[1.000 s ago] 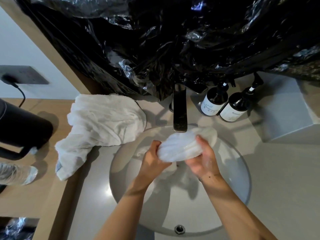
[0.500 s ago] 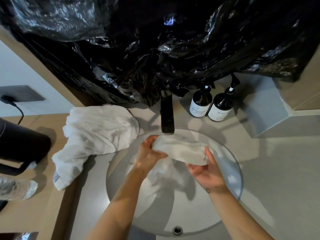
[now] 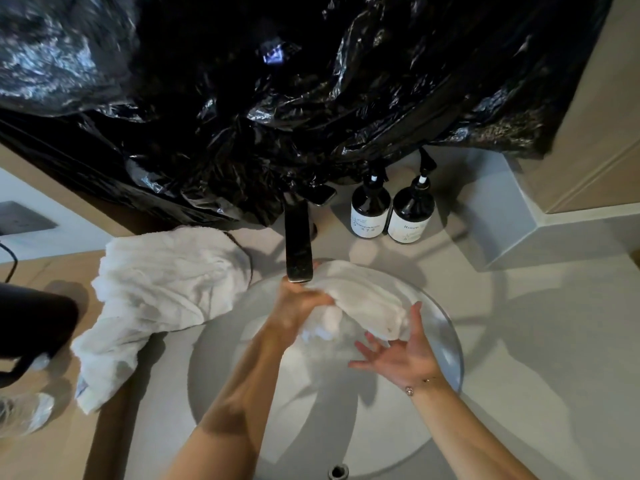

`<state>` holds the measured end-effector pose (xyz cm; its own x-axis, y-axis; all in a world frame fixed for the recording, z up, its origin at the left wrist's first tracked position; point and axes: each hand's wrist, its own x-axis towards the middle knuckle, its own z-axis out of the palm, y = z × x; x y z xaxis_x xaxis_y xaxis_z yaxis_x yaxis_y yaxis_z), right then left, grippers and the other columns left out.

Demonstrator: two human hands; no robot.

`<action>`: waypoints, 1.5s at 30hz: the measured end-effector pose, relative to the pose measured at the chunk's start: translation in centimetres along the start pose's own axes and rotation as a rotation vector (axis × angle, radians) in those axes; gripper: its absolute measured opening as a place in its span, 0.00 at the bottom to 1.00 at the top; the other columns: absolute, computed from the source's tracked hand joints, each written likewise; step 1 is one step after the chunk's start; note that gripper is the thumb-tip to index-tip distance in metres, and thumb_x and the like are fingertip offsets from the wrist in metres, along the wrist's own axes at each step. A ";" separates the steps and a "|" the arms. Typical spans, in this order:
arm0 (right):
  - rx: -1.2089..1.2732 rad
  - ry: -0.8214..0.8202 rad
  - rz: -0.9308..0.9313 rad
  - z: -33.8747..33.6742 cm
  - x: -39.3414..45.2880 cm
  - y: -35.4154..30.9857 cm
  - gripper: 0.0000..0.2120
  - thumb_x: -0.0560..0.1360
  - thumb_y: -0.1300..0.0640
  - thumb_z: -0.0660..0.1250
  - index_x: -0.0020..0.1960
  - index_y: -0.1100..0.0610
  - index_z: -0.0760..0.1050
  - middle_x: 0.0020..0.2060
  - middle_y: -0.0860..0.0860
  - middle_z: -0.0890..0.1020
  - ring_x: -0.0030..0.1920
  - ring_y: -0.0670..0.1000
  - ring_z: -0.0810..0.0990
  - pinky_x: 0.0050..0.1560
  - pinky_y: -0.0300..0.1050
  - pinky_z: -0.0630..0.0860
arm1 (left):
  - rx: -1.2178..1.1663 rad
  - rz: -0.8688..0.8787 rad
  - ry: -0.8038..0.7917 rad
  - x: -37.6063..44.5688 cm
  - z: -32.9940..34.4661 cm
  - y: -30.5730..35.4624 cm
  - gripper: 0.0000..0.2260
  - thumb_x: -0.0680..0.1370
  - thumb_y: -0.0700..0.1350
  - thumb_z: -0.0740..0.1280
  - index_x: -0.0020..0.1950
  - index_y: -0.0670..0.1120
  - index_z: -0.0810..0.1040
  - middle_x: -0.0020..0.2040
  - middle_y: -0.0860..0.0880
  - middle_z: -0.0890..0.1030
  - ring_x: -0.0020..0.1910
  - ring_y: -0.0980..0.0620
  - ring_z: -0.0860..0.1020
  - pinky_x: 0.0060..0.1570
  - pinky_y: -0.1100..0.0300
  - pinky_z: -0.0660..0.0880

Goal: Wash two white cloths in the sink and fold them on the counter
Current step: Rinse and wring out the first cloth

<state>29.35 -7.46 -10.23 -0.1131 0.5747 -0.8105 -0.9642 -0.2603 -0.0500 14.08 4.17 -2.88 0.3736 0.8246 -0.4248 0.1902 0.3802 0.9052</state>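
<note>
your left hand (image 3: 298, 304) grips the wet cloth (image 3: 363, 299) over the round sink (image 3: 446, 327), right hand (image 3: 405, 355) splayed beneath it, second cloth (image 3: 156, 299) on the grey counter (image 3: 554, 341).

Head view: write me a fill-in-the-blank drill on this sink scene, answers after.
1. The left hand grips a white cloth over the ____.
2. The right hand has its fingers ____.
3. The second cloth lies on the counter to the ____ of the basin.
4. ____ dark pump bottles stand behind it.

Answers: sink; spread; left; Two
</note>
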 end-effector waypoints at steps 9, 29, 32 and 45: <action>0.017 -0.424 0.009 2.9 3.6 4.3 0.47 0.70 0.24 0.55 0.74 0.60 0.65 0.72 0.63 0.66 0.71 0.65 0.66 0.65 0.67 0.67 | -0.035 -0.050 0.061 -2.1 -1.9 -1.3 0.23 0.59 0.38 0.72 0.54 0.46 0.79 0.41 0.49 0.85 0.43 0.46 0.84 0.38 0.51 0.81; -0.321 -0.425 -0.044 6.9 5.0 5.8 0.35 0.69 0.46 0.71 0.69 0.65 0.68 0.60 0.63 0.77 0.58 0.62 0.78 0.57 0.54 0.77 | -0.628 -0.530 0.067 -6.5 -8.3 -8.6 0.10 0.75 0.47 0.64 0.52 0.44 0.77 0.57 0.39 0.77 0.58 0.39 0.78 0.59 0.37 0.73; -0.399 -0.418 -0.118 6.6 4.5 5.7 0.31 0.78 0.45 0.59 0.70 0.69 0.66 0.63 0.67 0.73 0.61 0.63 0.76 0.59 0.54 0.75 | -0.862 -0.534 0.008 -5.1 -7.8 -8.5 0.29 0.75 0.61 0.66 0.69 0.42 0.74 0.67 0.38 0.76 0.68 0.36 0.72 0.68 0.33 0.64; 0.011 -0.292 -0.315 1.2 0.4 2.3 0.24 0.77 0.45 0.58 0.64 0.60 0.76 0.61 0.61 0.78 0.61 0.61 0.78 0.56 0.61 0.77 | -0.230 -0.331 0.099 2.7 1.0 -4.1 0.29 0.61 0.53 0.80 0.58 0.45 0.79 0.51 0.44 0.84 0.41 0.49 0.84 0.31 0.62 0.77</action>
<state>26.83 -6.91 -9.98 0.1255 0.8206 -0.5576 -0.9650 -0.0296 -0.2607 15.21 4.46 -7.79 0.2350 0.6743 -0.7001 0.0735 0.7058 0.7045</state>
